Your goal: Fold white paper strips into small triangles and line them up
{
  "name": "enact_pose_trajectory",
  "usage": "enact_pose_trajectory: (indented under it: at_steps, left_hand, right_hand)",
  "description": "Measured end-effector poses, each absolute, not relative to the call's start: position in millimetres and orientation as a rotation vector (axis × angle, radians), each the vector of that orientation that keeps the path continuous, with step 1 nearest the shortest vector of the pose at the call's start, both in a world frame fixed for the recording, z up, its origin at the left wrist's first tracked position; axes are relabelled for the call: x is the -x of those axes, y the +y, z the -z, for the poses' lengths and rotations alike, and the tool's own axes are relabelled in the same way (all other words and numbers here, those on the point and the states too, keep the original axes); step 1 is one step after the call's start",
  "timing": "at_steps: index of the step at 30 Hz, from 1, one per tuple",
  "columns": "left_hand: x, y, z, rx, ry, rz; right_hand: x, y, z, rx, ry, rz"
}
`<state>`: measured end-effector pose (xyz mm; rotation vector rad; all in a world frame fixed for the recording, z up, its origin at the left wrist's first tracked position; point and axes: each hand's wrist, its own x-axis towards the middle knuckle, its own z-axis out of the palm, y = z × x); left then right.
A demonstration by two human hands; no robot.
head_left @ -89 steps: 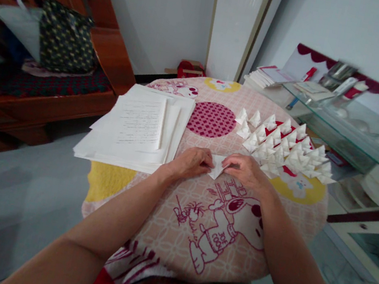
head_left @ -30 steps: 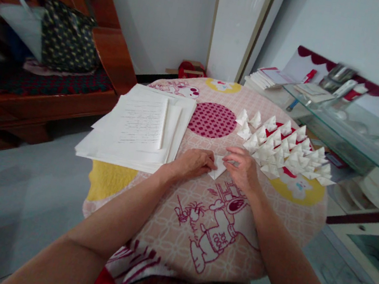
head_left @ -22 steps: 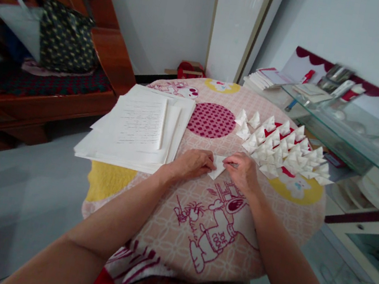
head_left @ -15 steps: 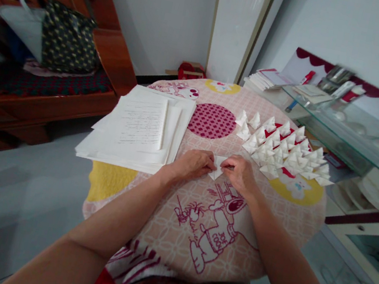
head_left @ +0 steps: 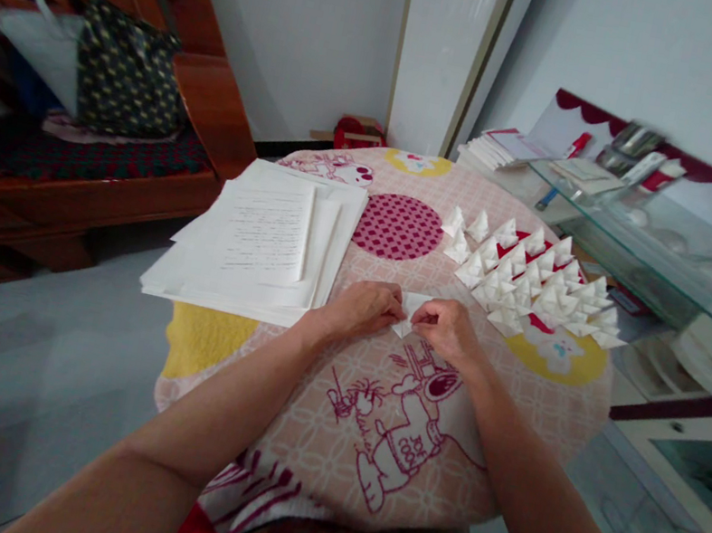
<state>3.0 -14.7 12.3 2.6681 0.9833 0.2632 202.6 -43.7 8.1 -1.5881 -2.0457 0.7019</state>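
A small folded piece of white paper lies flat on the patterned tablecloth, its lower end coming to a point. My left hand is closed on its left side, fingertips pressing the paper. On the other side my right hand pinches the paper's right part between thumb and fingers. Both hands cover much of the sheet, so its full fold cannot be seen. Just beyond my right hand stand several folded white paper boats in close rows.
A stack of white sheets, the top one printed, lies on the left of the round table. Along the right, a glass shelf holds papers and cups close to the table edge. A wooden bench with bags stands at the left.
My right hand has shifted slightly left and down along the folded paper. My left hand stays in place on it.
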Motion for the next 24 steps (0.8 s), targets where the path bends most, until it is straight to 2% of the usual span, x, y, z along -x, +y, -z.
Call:
enact_pose_trajectory:
  at_steps: [11, 24]
  left_hand:
    - [-3.3, -15.0, -11.9, -2.662, 0.976, -0.258]
    - [-3.4, -15.4, -12.0, -2.652, 0.98, -0.29]
  right_hand:
    - [-195.3, -51.3, -10.9, 1.635, -2.034, -0.785]
    - [-190.0, -52.0, -14.1, 1.799, -2.096, -0.619]
